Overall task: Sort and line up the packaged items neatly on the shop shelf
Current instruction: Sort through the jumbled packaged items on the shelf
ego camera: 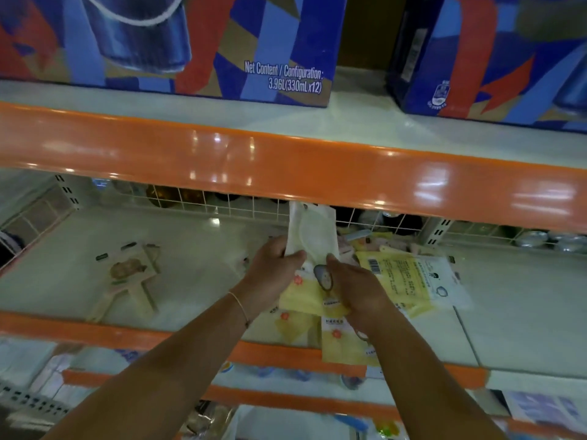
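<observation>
Both my hands hold flat yellow-and-white packets over the middle shelf (197,236). My left hand (273,271) grips the left edge of the white packet (313,231), which stands upright with its top near the orange shelf lip. My right hand (355,287) pinches the same bundle from the right, over a yellow packet with a cartoon figure (305,296). More yellow packets (343,344) hang below my hands past the shelf front. Another yellow packet with a barcode (397,274) lies flat to the right. A pale pink packaged item (130,274) lies alone at the left.
A wire grid (222,201) backs the shelf, with dark bottles behind it. Small mixed packets (374,241) are heaped at the back right. Big blue-and-red drink cartons (190,42) stand on the upper shelf, above its orange lip (286,160). Lower shelves hold more goods.
</observation>
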Action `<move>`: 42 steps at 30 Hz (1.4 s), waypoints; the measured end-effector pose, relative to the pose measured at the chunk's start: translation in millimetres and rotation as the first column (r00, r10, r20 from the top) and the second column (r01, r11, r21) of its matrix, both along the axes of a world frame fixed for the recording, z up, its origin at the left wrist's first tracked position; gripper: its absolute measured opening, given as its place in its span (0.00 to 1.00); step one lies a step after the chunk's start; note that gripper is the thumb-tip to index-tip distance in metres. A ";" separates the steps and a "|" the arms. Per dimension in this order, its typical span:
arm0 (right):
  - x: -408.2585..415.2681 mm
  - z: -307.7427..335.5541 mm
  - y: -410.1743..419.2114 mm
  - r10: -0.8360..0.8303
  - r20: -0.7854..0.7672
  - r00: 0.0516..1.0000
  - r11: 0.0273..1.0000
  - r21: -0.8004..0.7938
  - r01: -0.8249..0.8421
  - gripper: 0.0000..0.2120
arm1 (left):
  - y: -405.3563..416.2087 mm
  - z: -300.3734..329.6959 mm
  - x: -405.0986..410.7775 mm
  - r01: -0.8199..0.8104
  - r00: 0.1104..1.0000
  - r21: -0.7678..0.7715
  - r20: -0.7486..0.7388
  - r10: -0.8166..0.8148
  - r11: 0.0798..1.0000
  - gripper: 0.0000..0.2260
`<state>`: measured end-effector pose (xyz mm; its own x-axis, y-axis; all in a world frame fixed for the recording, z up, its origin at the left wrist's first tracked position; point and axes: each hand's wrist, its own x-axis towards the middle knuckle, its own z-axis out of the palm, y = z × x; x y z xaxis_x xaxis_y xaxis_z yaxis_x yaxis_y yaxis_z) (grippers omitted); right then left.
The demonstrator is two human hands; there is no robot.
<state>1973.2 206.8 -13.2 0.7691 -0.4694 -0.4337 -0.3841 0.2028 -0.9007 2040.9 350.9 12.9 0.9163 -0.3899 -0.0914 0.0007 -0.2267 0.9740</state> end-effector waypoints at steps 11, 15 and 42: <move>-81.0 4.5 -112.8 -0.230 0.066 0.971 0.966 -0.104 0.236 0.02 | -109.5 -7.9 -42.7 0.303 0.905 0.469 0.132 -0.405 0.830 0.20; -118.0 -3.6 -180.5 -0.266 0.046 0.963 0.942 -0.197 0.270 0.04 | -171.3 -11.6 -74.0 0.345 0.876 0.488 0.139 -0.462 0.802 0.17; -201.8 -25.3 -339.1 -0.296 -0.395 0.870 0.626 -0.768 -0.136 0.32 | -298.0 -31.8 -127.9 0.247 0.843 0.660 0.216 -0.493 0.710 0.12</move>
